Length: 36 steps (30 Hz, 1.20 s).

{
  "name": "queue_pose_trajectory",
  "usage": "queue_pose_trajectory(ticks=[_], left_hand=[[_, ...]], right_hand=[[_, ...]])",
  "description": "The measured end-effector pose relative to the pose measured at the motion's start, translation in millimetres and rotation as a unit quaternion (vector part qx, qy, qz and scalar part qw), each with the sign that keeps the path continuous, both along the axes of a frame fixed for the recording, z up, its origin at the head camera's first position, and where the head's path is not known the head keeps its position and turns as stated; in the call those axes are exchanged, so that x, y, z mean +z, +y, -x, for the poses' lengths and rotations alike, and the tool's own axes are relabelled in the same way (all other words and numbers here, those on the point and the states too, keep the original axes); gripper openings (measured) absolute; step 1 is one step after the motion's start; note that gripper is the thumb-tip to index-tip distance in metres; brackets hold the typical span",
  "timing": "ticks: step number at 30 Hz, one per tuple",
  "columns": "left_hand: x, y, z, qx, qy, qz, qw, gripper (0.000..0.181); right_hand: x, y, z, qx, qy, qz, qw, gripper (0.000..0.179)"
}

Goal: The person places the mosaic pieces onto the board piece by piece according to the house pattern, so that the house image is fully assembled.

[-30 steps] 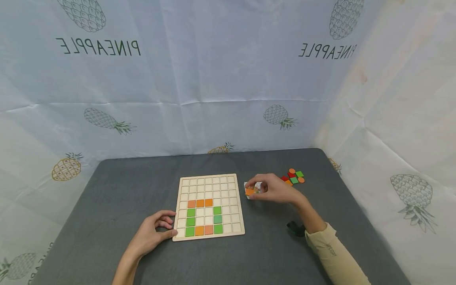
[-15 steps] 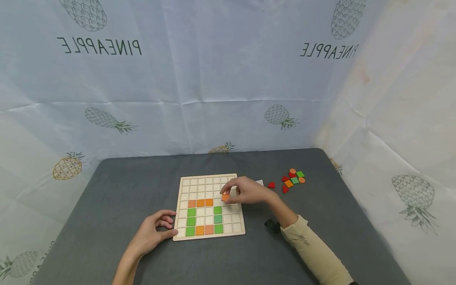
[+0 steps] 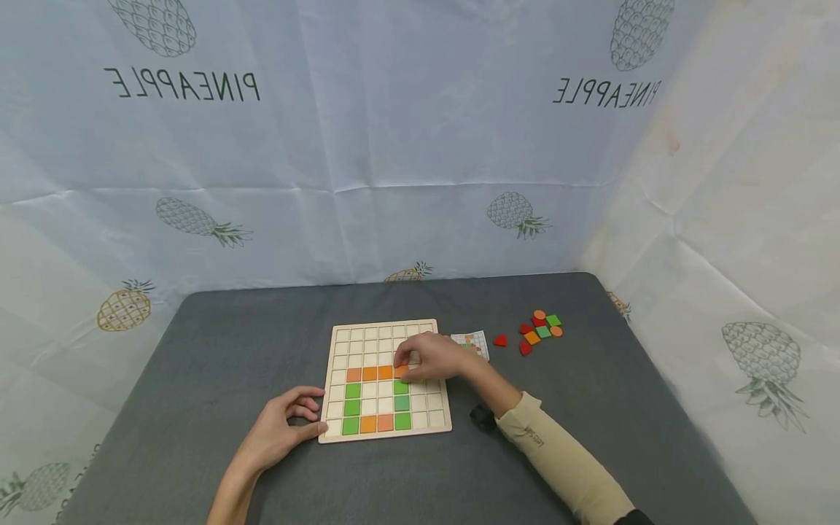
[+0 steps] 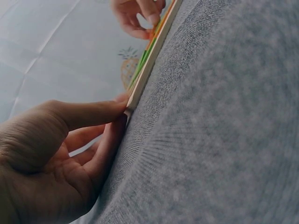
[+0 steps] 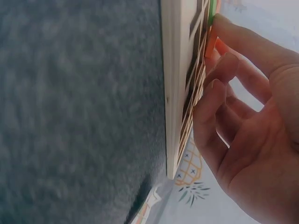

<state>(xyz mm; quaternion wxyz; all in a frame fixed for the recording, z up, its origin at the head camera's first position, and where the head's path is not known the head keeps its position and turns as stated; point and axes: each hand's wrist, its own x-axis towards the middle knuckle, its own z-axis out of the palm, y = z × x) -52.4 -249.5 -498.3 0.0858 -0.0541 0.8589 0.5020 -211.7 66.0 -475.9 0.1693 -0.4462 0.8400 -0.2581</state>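
A light wooden grid board (image 3: 429,419) lies flat on the table, with green and orange square tiles forming a ring in its cells. At its near left corner my left hand (image 3: 282,423) holds the edge, thumb on top and a finger against the side, as the left wrist view shows. My right hand (image 3: 436,356) is over the board and pinches an orange square tile (image 3: 401,372) between thumb and fingers. This tile sits at the cell right of the orange row, just above a green tile (image 3: 401,387). In the right wrist view the orange tile (image 5: 211,42) stands slightly tilted.
Right of the board lies a small printed pattern card (image 3: 482,344), partly behind the right hand. Beyond it on the dark grey table (image 3: 262,335) are loose red, orange and green pieces (image 3: 532,337). White pineapple-print cloth (image 3: 420,146) closes off the back and sides.
My right hand has carried the orange tile leftward from beside the card to the cell at the end of the orange row. My left hand stays at the board's corner.
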Motion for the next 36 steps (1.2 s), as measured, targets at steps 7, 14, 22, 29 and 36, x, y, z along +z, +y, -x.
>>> queue_pose_trajectory(ticks=[7,14,22,29,36], left_hand=[[0.0,0.4,0.4,-0.002,0.0,-0.002,1.0,0.061],[0.3,-0.3,0.6,-0.003,0.002,-0.004,1.0,0.06],[-0.1,-0.7,1.1,-0.007,0.003,-0.001,1.0,0.059],[0.2,-0.9,0.8,-0.008,0.002,-0.001,1.0,0.059],[0.4,-1.2,1.1,-0.009,0.003,-0.005,0.9999,0.06]], right_hand=[[-1.9,-2.3,-2.9,-0.017,0.022,0.002,0.9996,0.012],[1.5,0.8,-8.3,-0.018,0.029,0.008,0.9994,0.013],[2.6,7.0,-10.4,-0.016,0.013,0.014,0.9997,0.018],[15.8,26.8,-12.3,-0.039,-0.006,0.037,0.9985,0.023],[26.4,53.7,-11.9,-0.083,-0.011,0.052,0.9952,0.027]])
